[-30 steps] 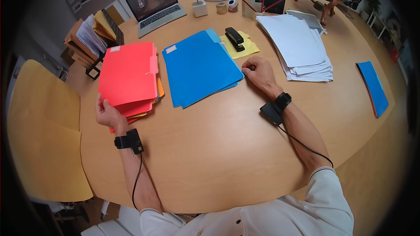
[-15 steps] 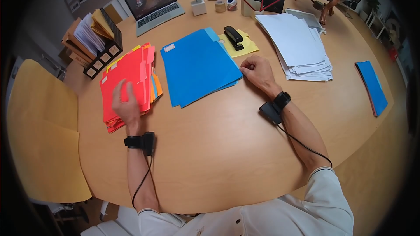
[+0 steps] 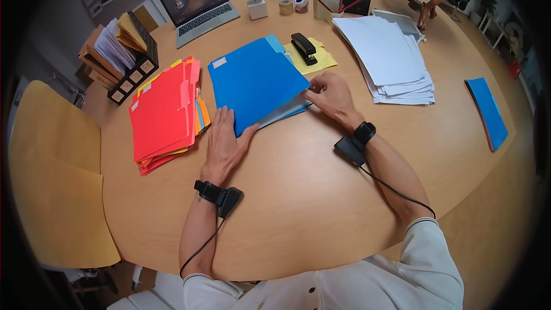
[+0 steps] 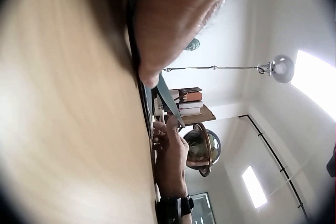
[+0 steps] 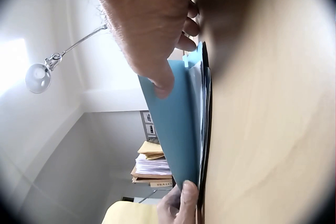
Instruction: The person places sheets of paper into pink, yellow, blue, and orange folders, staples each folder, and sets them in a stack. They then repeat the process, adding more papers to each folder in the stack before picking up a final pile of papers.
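Note:
A blue folder (image 3: 255, 83) lies on top of another at mid-desk, its near right corner raised and a pale inside showing. My right hand (image 3: 333, 100) pinches that corner between thumb and fingers. In the right wrist view, the lifted cover (image 5: 176, 119) slants above the layers beneath. My left hand (image 3: 225, 144) rests at the folder's near left corner, fingers straight along the left edge and thumb by the near edge. The right hand (image 4: 172, 161) also appears in the left wrist view, at the far end of the raised edge.
Red folders (image 3: 160, 117) are stacked to the left, with yellow and orange ones among them. Behind the blue folder, a black stapler (image 3: 304, 49) sits on yellow paper (image 3: 324, 60). White papers (image 3: 384, 60) are piled to the right. A laptop (image 3: 198, 6) stands at the back.
My left hand has moved right, from the red stack to the blue folder. The red stack's top has shifted, baring yellow edges. My right hand has raised the blue folder's corner.

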A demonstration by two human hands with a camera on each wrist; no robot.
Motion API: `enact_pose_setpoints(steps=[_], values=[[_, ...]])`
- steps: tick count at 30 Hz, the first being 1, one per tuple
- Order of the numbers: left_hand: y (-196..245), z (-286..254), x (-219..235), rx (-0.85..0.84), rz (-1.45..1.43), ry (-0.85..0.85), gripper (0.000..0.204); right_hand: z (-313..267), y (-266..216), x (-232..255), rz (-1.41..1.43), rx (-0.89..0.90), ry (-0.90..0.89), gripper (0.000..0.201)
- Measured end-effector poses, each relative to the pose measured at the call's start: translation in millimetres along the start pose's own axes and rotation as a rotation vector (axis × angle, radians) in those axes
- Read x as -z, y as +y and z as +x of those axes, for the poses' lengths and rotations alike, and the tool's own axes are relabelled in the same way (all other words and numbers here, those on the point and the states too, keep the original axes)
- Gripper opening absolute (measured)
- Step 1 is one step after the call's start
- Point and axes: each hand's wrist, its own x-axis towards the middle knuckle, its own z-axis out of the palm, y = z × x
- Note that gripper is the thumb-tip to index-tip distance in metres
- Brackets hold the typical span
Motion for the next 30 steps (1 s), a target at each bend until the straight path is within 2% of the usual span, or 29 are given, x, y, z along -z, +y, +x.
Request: enact_pose_setpoints(steps=[1,3,4,6,8,9,10,12,13,15,16,18,22,24,30], values=[[-4.0,1.8,-2.1,0.000,0.000,0.002,0.073,-1.2,-1.7,0.2,0.008,0.033,0.004,0.040],[-8.2,6.1,-0.9,-0.049,-0.096,0.085,0.050,-2.2,-5.1,2.8,0.016,0.066,0.006,0.043],[-7.6,5.0,-1.5,-0.047,-0.097,0.085,0.050,-2.6,-6.6,4.7,0.009,0.072,-0.026,0.046],[2.2,4.0,3.1,0.073,-0.213,0.197,0.038,-3.5,-6.5,3.5,0.003,0.079,-0.060,0.050],[0.2,3.3,0.8,0.111,-0.192,0.231,0.037,-6.2,-6.1,0.1,-0.212,0.186,-0.023,0.055],[0.1,2.6,0.7,0.148,-0.172,0.265,0.038,-7.6,-7.5,0.1,-0.212,0.186,-0.025,0.055],[-0.2,0.9,2.9,0.149,-0.172,0.264,0.038,-8.8,-9.5,0.0,-0.223,0.189,-0.022,0.053],[6.4,-1.3,14.9,0.300,-0.175,0.226,0.034,-11.1,-12.3,-1.9,-0.233,0.191,-0.020,0.051],[5.2,-2.0,13.6,0.300,-0.175,0.225,0.034,-12.0,-13.0,-4.0,-0.255,0.181,-0.024,0.047],[0.3,-3.4,8.2,0.249,-0.388,0.390,0.033,-13.4,-19.8,-6.6,-0.275,0.170,-0.029,0.044],[-1.9,-3.5,5.4,0.250,-0.387,0.390,0.033,-14.3,-24.0,-7.1,-0.298,0.125,-0.062,0.040],[-4.8,-2.5,1.4,0.139,-0.398,0.482,0.028,-15.4,-29.6,-8.1,-0.321,0.081,-0.095,0.036],[-6.8,-3.2,3.0,0.107,-0.363,0.443,0.024,-17.2,-30.2,-14.6,-0.307,0.062,-0.126,0.026],[-4.6,-4.9,3.8,0.171,-0.309,0.359,0.020,-19.2,-28.8,-19.0,-0.306,0.082,-0.117,0.023],[-8.1,-4.3,0.8,0.182,-0.307,0.384,0.020,-22.0,-21.1,-24.4,-0.211,0.193,0.010,0.013]])
